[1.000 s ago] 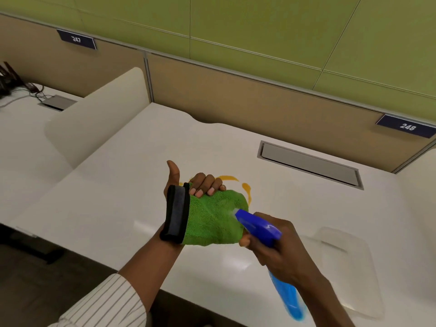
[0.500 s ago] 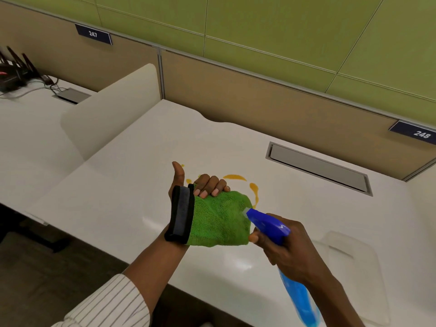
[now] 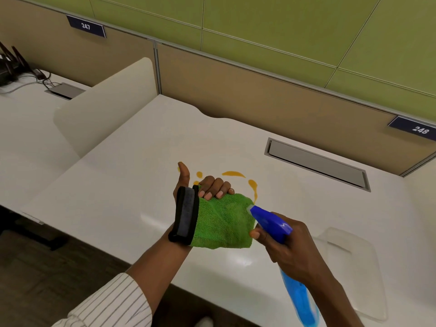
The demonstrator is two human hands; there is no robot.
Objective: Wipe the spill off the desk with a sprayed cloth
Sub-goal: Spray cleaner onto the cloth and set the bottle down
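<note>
A green cloth (image 3: 221,220) with a black and grey band lies across my left hand (image 3: 207,187), whose fingers curl over its top edge, thumb up. My right hand (image 3: 290,246) grips a blue spray bottle (image 3: 271,220), its nozzle almost touching the cloth's right edge. An orange spill (image 3: 233,173) in several streaks and drops lies on the white desk (image 3: 132,185) just behind the cloth, partly hidden by my left hand.
A grey cable hatch (image 3: 316,162) is set into the desk at the back right. A clear plastic tray (image 3: 354,267) lies at the front right. A white divider (image 3: 106,107) separates the left desk, where cables and a black device (image 3: 9,67) sit.
Both hands hold nearly the same pose, the nozzle still at the cloth. The view has shifted slightly, showing more of the orange spill behind my left hand.
</note>
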